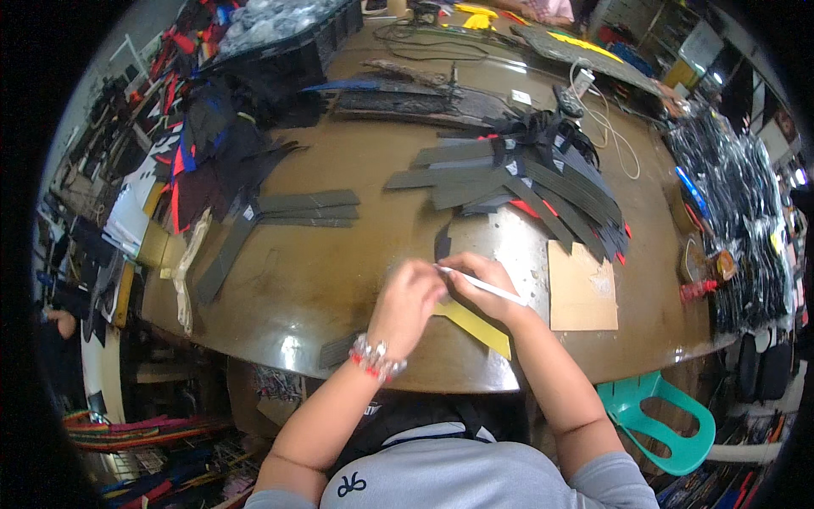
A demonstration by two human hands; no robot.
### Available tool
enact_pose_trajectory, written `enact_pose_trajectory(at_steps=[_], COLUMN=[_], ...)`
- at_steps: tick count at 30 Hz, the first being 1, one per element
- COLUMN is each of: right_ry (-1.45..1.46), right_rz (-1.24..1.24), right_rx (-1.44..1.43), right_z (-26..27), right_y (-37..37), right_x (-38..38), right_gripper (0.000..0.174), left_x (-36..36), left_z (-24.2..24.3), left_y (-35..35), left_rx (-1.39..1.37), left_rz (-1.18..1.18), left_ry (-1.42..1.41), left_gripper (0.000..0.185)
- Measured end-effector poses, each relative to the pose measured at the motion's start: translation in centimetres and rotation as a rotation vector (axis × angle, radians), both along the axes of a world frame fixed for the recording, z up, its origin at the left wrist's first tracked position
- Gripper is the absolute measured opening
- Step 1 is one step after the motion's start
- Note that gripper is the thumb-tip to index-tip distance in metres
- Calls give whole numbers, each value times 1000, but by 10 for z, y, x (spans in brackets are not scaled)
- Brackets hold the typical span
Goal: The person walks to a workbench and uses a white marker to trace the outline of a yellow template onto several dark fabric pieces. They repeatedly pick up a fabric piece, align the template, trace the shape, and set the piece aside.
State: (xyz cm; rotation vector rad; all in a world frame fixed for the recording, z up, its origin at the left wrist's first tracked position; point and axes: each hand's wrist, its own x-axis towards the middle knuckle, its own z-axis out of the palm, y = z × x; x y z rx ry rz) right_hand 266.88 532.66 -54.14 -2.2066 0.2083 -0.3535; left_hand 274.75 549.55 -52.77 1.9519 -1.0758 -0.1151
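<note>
Over the near middle of the table, my right hand (481, 280) grips a slim white pen-like stick (486, 286), its tip end hidden among the fingers. My left hand (407, 302) is beside it, blurred, with fingers bent near that end; whether they pinch anything is unclear. A yellow strip (478, 332) slants out from beneath my hands towards me. Dark strap ends show above my hands (442, 242) and below my left wrist (337, 351); my hands hide whether these join the yellow strip.
Grey-green straps are piled at right (540, 172); a Y-shaped strap piece (305, 209) lies left. Cardboard (582, 305) sits right of my hands. Plastic-wrapped dark goods (731, 216) line the right edge, a black bin (331, 44) the far left. Another person (553, 9) is across the table.
</note>
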Motion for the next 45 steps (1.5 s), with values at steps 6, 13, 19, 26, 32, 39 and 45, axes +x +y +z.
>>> enact_pose_trajectory(at_steps=[6, 13, 19, 26, 32, 39, 45], right_ry=[58, -75, -43, 57, -74, -54, -107], right_rz=[-91, -409, -316, -373, -365, -310, -510], right_rx=[673, 309, 18, 368, -229, -237, -141], right_z=[22, -4, -3, 28, -16, -4, 39], right_y=[-10, 12, 19, 22, 68, 67, 94], right_x=[-34, -138, -142, -84, -31, -31, -16], right_gripper=[21, 2, 4, 13, 15, 15, 12], left_x=[-46, -75, -81, -57, -5, -6, -57], left_z=[0, -5, -4, -2, 1, 6, -14], left_y=[-2, -33, -34, -24, 38, 94, 84], left_rx=[459, 652, 671, 564, 112, 341, 554], left_rz=[-244, -59, -18, -115, -260, -169, 13], left_ry=[-695, -693, -649, -604, -361, -413, -776], left_gripper=[32, 68, 71, 37, 15, 20, 33])
